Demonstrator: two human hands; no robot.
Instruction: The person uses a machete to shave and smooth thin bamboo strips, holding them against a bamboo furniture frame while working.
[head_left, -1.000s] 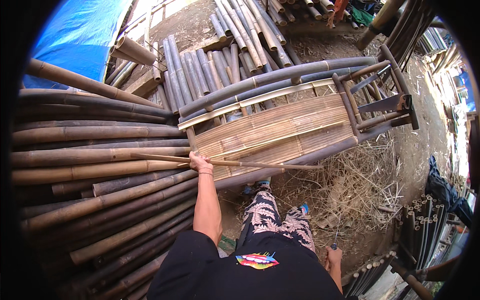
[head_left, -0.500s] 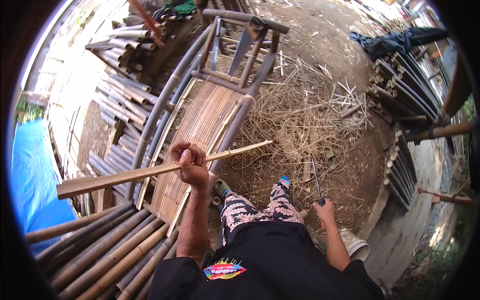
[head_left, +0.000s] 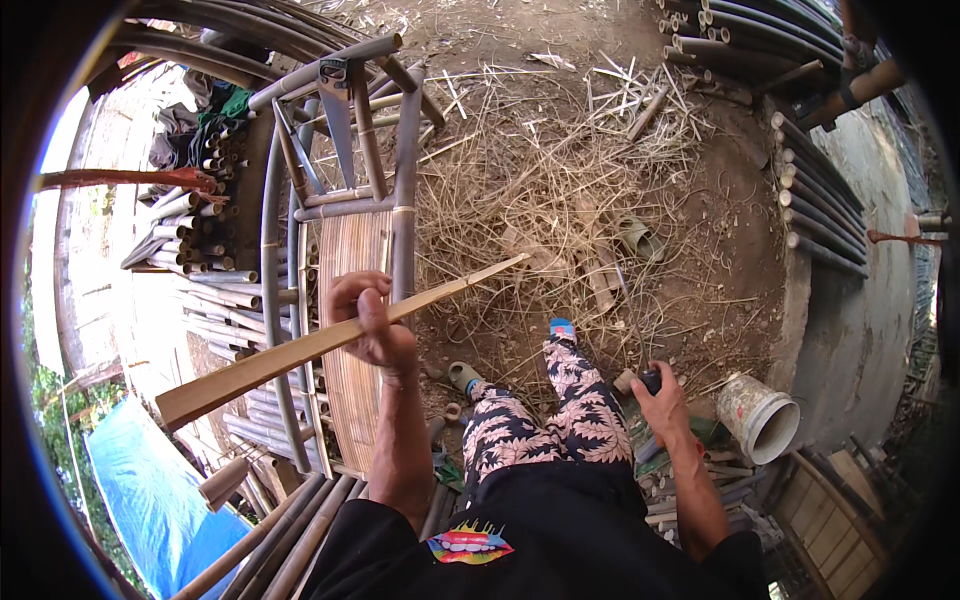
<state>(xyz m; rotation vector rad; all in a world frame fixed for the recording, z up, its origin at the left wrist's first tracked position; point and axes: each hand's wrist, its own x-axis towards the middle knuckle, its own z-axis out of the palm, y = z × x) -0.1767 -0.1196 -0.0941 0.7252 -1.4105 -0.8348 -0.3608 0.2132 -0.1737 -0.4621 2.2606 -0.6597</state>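
Observation:
A long split bamboo strip point(head_left: 245, 376) slants across the view, its broad end at lower left and its tapered tip over the litter. My left hand point(head_left: 376, 335) is closed around it near the middle, thumb on top. Down by my right knee, my right hand point(head_left: 664, 408) grips the black handle of a knife point(head_left: 653, 381). Its blade is thin and hard to make out against the ground. Below my left hand lies the slatted seat of a bamboo bench point(head_left: 347, 265). A handsaw point(head_left: 337, 120) hangs on the bench's end frame.
Thin bamboo shavings point(head_left: 520, 170) cover the dirt ahead. Near them lies an empty shoe point(head_left: 640, 240). A white bucket point(head_left: 745, 410) rests tilted at my right. Bamboo poles point(head_left: 815, 205) are stacked on both sides. A blue tarp point(head_left: 160, 500) spreads at lower left.
My view has turned, so the bench now looks more upright and the bucket shows fully. Both hands keep hold of the bamboo strip and the knife.

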